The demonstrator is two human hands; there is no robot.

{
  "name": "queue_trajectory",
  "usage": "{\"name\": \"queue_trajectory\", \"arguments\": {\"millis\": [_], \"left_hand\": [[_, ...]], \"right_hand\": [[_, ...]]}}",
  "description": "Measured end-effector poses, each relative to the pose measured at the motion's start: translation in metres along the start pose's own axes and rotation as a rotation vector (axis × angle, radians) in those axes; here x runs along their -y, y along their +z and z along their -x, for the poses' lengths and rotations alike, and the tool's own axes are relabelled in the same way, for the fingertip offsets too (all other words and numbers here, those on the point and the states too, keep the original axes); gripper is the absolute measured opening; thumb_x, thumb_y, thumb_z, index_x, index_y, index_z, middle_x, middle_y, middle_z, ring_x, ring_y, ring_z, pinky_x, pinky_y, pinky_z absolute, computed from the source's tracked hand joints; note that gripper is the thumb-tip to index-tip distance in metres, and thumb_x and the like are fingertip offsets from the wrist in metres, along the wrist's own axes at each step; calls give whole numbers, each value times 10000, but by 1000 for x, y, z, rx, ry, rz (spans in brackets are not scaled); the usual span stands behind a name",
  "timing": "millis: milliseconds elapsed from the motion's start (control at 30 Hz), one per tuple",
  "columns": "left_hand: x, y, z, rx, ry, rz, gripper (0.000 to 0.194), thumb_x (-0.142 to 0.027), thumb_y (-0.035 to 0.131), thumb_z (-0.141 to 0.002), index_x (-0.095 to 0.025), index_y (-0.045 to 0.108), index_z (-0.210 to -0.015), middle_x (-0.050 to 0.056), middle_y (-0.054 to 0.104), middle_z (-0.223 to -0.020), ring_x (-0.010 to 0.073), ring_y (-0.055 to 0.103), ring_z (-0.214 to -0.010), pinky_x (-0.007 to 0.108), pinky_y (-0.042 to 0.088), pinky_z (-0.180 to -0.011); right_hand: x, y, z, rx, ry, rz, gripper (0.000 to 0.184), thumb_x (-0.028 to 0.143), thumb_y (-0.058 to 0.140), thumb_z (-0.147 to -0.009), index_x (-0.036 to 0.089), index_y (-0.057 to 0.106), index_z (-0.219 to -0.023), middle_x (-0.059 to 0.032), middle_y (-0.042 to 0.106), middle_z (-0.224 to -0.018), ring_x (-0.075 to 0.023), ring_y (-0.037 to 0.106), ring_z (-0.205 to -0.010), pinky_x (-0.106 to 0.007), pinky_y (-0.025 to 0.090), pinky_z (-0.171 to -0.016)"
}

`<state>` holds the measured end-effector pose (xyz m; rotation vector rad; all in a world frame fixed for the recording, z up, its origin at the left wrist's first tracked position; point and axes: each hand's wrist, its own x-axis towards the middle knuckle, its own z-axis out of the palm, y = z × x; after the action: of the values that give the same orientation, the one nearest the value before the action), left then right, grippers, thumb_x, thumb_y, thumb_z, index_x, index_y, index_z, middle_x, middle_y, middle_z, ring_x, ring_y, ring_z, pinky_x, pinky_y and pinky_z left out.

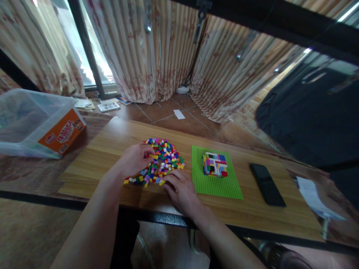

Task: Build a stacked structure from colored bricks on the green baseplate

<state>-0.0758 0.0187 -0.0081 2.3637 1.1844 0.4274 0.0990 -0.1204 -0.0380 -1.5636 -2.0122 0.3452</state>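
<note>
A loose pile of small coloured toy bricks (pixel 166 153) lies in the middle of the wooden board. At its left side my left hand (pixel 137 158) is closed, with a yellow brick (pixel 153 157) at its fingertips. My right hand (pixel 181 186) rests at the pile's near right edge, thumb and fingers drawn together beside some yellow bricks (pixel 162 182); what is between them, if anything, is too small to make out. To the right, a block built of mixed-colour bricks (pixel 215 164) stands on a green studded baseplate (pixel 215 189).
A black phone (pixel 267 185) lies right of the baseplate, with white paper (pixel 314 196) beyond it. On the left stands a clear plastic tub (pixel 30 129) with an orange label. Striped curtains (pixel 168 52) hang behind the wooden tabletop (pixel 101 157).
</note>
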Motion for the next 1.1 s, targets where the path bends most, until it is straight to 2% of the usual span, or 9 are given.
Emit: {"name": "queue_trajectory", "arguments": {"millis": [133, 300, 500, 633, 733, 867, 967, 1100], "left_hand": [[-4, -1, 0, 36, 37, -2, 196, -274, 581, -770, -200, 732, -870, 42, 723, -906, 194, 634, -784, 298, 464, -730], [-4, 2, 0, 63, 64, 15, 220, -279, 573, -779, -198, 728, -911, 46, 736, -951, 211, 649, -862, 314, 472, -794], [-4, 3, -2, 10, 55, 31, 283, -338, 527, -807, -197, 720, -959, 56, 728, -988, 225, 656, -887, 322, 481, -801], [-3, 4, -5, -12, 51, 47, 349, -381, 459, -839, -188, 709, -988, 69, 723, -1000, 237, 651, -897, 336, 484, -805], [-2, 6, -6, -5, 37, 63, 366, -395, 450, -835, -186, 708, -989, 73, 722, -988, 240, 647, -885, 333, 492, -787], [-3, 6, -6, 3, 19, 94, 351, -399, 473, -816, -190, 715, -961, 71, 727, -959, 235, 644, -861, 324, 497, -772], [-8, 3, -6, -23, 30, 159, 323, -412, 503, -811, -197, 713, -931, 63, 732, -934, 228, 647, -834, 320, 498, -760], [-23, 3, -6, -45, 45, 363, 279, -421, 561, -804, -212, 712, -910, 41, 735, -881, 212, 648, -820, 309, 499, -771]], "right_hand": [[-1, -2, -1, -14, 7, 3, 86, 206, 644, -848, 212, 674, -928, -53, 635, -975, -194, 568, -914, -336, 451, -829], [1, -1, -1, 4, 8, 26, 165, 261, 692, -821, 209, 666, -976, -58, 631, -1001, -211, 555, -953, -355, 440, -853], [7, -4, -3, 64, 13, 82, 105, 245, 651, -854, 209, 653, -953, -50, 627, -972, -208, 544, -932, -345, 431, -826], [8, -6, -4, 91, 7, 104, 151, 272, 669, -840, 201, 644, -971, -53, 618, -998, -211, 534, -950, -345, 428, -826], [7, -4, -4, 85, -7, 107, 195, 273, 671, -837, 202, 647, -1017, -61, 611, -1043, -212, 525, -987, -348, 427, -852], [6, -2, -4, 89, -22, 97, 140, 267, 671, -838, 199, 666, -961, -62, 618, -1029, -205, 534, -977, -344, 434, -852], [5, -5, -6, 24, -7, 47, 111, 283, 651, -856, 206, 672, -934, -56, 630, -998, -199, 555, -963, -340, 444, -859], [1, -16, -9, -221, 89, -198, 112, 286, 600, -893, 230, 673, -957, -37, 648, -952, -168, 588, -921, -316, 471, -848]]}}
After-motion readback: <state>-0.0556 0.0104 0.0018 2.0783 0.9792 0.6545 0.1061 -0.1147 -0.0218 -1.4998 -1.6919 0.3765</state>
